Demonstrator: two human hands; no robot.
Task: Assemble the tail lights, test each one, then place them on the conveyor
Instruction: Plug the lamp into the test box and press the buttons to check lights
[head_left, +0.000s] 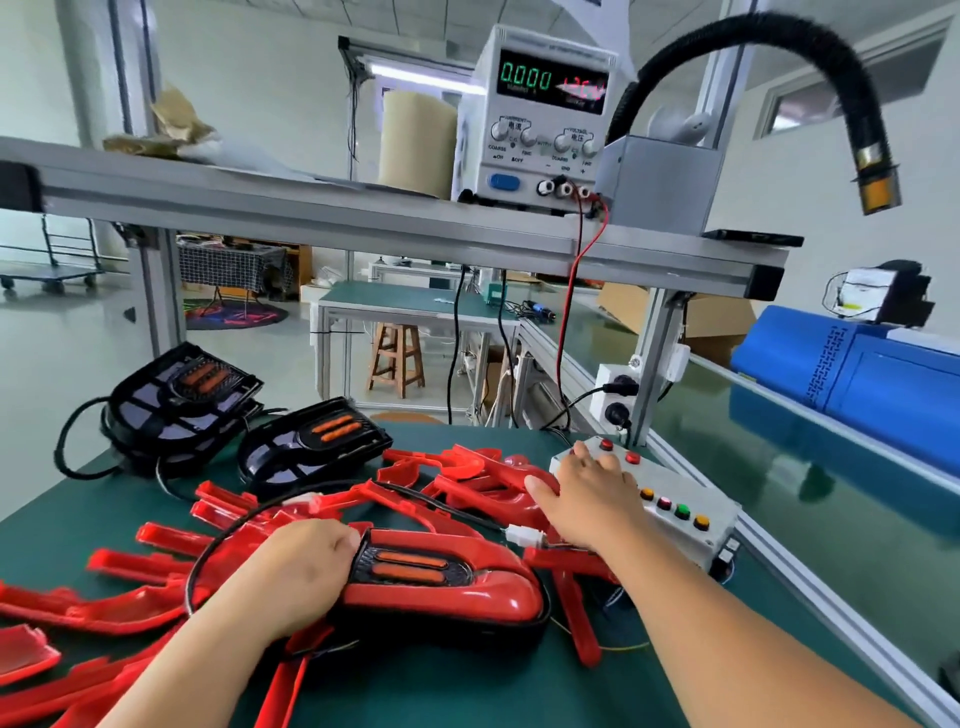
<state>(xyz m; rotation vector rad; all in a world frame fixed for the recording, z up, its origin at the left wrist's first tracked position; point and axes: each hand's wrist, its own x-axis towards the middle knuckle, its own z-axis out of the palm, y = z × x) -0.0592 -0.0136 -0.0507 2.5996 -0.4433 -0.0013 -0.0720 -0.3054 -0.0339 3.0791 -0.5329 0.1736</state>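
Grips the near-left end of the assembled tail light (467, 592) with the left hand (306, 577): thumb curled over the top edge, touching the black insert with its two orange strips, remaining fingers wrapped under and out of sight. Holds it flat on the green table mat (467, 691), red lens up, body stretching away to the right of those fingers.

Lays the right hand (592, 499) palm down on the grey control box (691, 525), fingers straight and relaxed, grasping nothing, tips beside the two red buttons at the far end; cannot tell whether any button is pressed. Spreads the right thumb leftward over loose red lens covers (104, 613), more of them heaped under and left of the left fingers.

Shows a white connector (521, 535) on a black lead between the two hands, just below the right thumb. Shows two black housings (311, 447) beyond the left fingers, well apart from them. Shows the conveyor belt (789, 519) right of the right fingers, past the control box, and a power supply (540, 114) on the shelf above, reading 0.000 in green.
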